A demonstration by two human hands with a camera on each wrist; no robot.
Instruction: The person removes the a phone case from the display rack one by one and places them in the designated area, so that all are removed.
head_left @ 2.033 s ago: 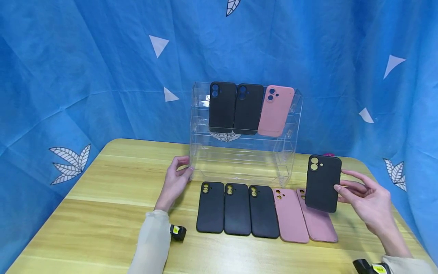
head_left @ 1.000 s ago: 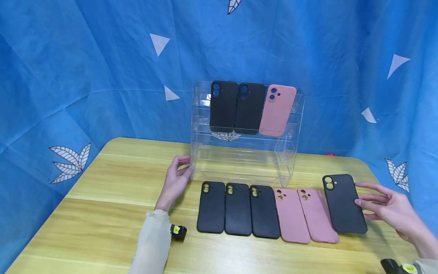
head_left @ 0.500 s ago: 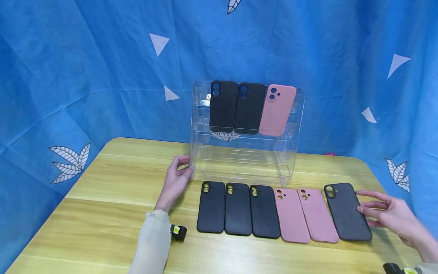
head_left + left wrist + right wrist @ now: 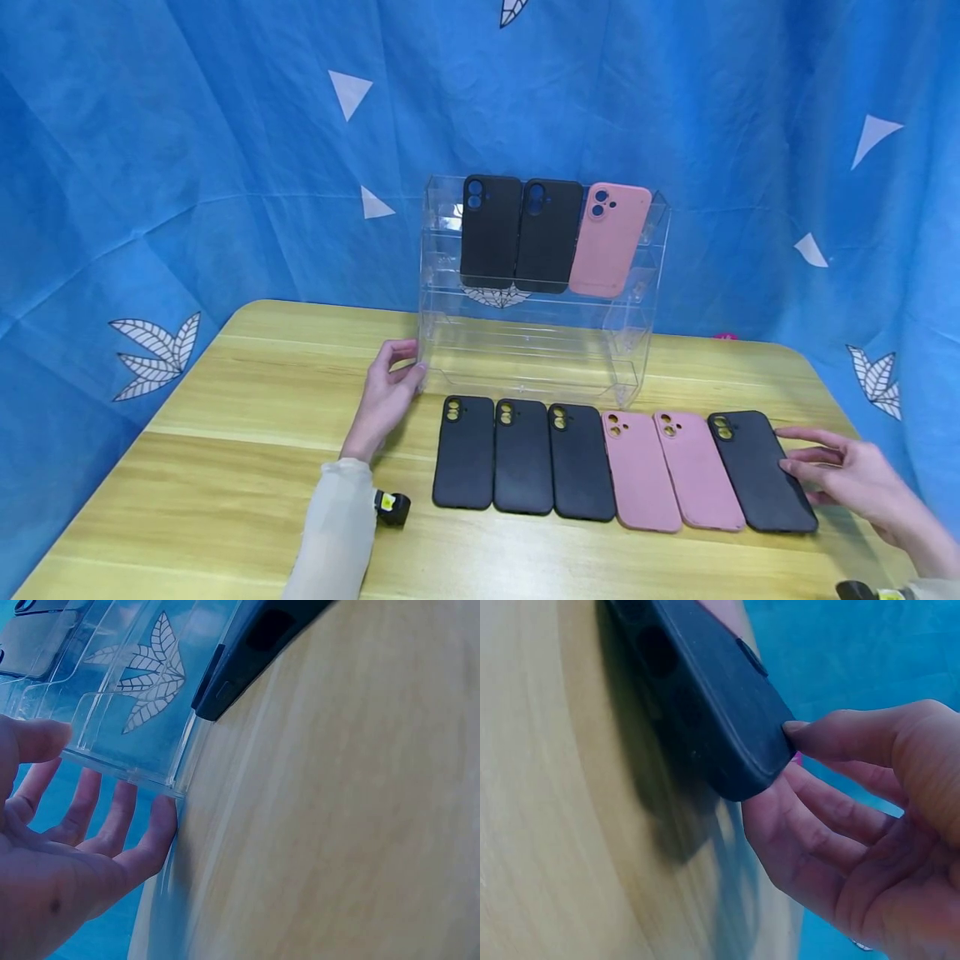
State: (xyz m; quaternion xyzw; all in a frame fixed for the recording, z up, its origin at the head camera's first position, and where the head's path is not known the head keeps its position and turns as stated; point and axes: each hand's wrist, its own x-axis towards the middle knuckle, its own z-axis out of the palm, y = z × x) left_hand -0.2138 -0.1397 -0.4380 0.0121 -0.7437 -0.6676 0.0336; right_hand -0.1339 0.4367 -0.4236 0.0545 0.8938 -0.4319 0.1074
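My right hand point(image 4: 862, 479) pinches a black phone case point(image 4: 763, 475) by its right edge, at the right end of a row. In the right wrist view the thumb point(image 4: 832, 735) is on top of this case and the fingers are beneath, with a shadow on the table. To its left lie two pink phone cases point(image 4: 642, 471) and three black ones point(image 4: 463, 454), backs up. My left hand point(image 4: 382, 408) holds the left side of a clear acrylic display stand point(image 4: 525, 396), thumb at its front edge point(image 4: 112, 769) and fingers along the side panel.
On the stand's upper tier lean two black phone cases point(image 4: 490, 237) and one pink case point(image 4: 609, 242). Behind the wooden table point(image 4: 210, 467) hangs a blue curtain point(image 4: 247, 150) with leaf prints. A small pink object point(image 4: 725, 337) shows at the table's back edge.
The right hand has carried the black case right and down, from above the last pink case to the row's right end, lying flatter. The left hand has stayed at the stand.
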